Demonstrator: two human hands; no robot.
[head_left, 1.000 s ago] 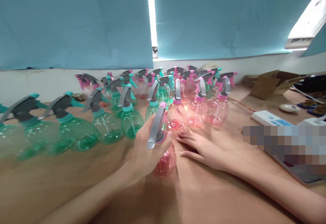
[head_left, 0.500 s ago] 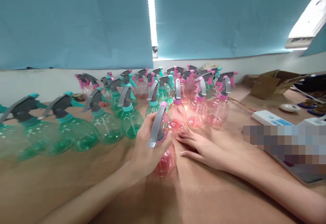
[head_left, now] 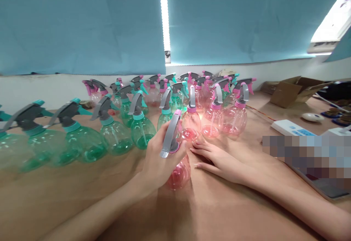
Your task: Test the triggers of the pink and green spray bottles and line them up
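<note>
My left hand (head_left: 159,160) is wrapped round the neck of a pink spray bottle (head_left: 179,173) with a grey trigger head. That bottle stands near the middle of the table, and my fingers hide part of it. Just to its right, my right hand (head_left: 216,160) lies flat on the table with its fingers spread, holding nothing. Beyond my fingertips stands another pink spray bottle (head_left: 191,122), with two more pink ones to its right. A row of green spray bottles (head_left: 85,144) runs off to the left of my left hand.
Many more pink and green spray bottles (head_left: 152,91) crowd the back near the wall. An open cardboard box (head_left: 290,91), a white mouse (head_left: 312,117) and a white power strip (head_left: 290,128) lie on the right. Part of the right side is blurred out.
Almost nothing differs. The view has shifted very slightly; both hands and the held bottle keep their places.
</note>
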